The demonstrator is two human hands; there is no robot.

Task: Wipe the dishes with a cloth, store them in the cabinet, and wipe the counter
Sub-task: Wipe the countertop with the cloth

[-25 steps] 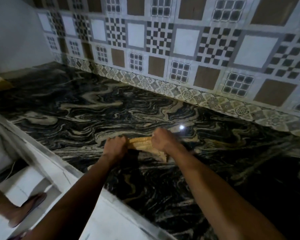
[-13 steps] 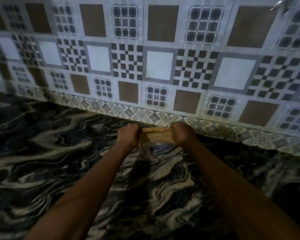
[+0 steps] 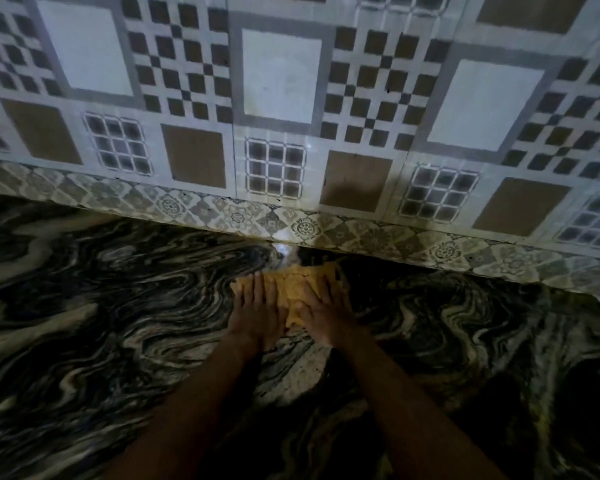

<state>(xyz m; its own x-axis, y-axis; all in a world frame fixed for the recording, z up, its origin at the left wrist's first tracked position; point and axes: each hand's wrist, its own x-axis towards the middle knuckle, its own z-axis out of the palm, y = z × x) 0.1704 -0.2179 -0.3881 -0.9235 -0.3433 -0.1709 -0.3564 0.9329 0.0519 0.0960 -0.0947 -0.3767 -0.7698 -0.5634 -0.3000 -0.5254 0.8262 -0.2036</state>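
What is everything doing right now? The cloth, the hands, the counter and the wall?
yellow cloth: flat on the counter, near the wall.
left hand: open, pressing on the cloth.
right hand: open, pressing on the cloth.
counter: dark marbled, shiny.
tiled wall: patterned, dimly lit.

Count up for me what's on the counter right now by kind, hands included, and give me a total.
Cloths: 1, the yellow cloth spread flat on the marbled counter near the tiled wall.
Hands: 2, the left hand and the right hand, both pressed flat on the cloth.
Dishes: 0 in view.
Total: 3
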